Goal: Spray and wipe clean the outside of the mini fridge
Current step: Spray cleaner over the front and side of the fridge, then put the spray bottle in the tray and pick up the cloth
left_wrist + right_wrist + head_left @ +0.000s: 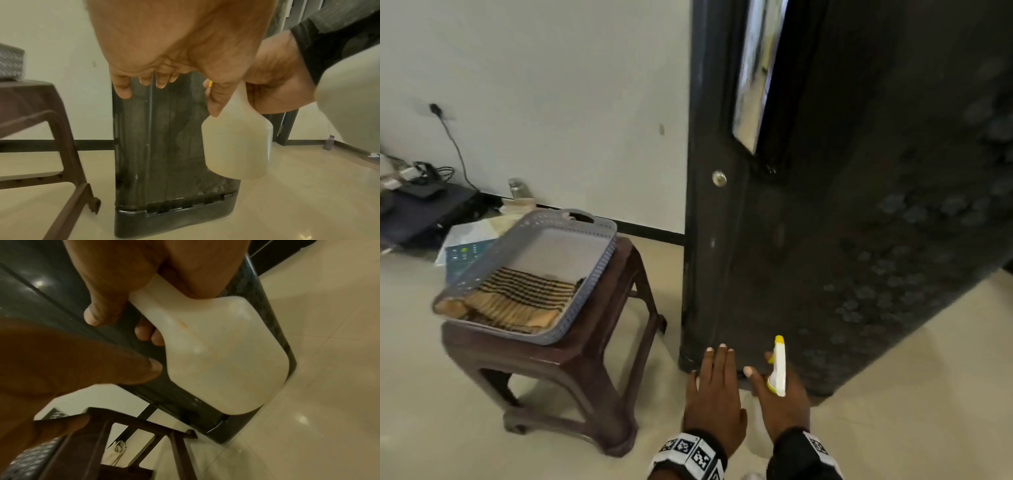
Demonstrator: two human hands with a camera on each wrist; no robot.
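The dark mini fridge [825, 240] stands on the floor at the right, its front carrying a chrome handle [751, 75] and a small round lock [719, 178]. My right hand [780, 394] grips the neck of a white spray bottle [236, 142] with a yellow nozzle [779, 341], held low near the fridge's bottom corner. My left hand [717, 387] is beside it, fingers straight and empty, close to the lower fridge front [160, 146]. The bottle's body [222, 356] hangs under my right palm. A striped cloth [517, 298] lies in the grey tray.
A grey perforated tray [592, 270] sits on a brown plastic stool [585, 359] left of the fridge. Cables, boxes and a jar [517, 186] lie along the wall at far left. Beige tiled floor [911, 394] spreads around the fridge's base.
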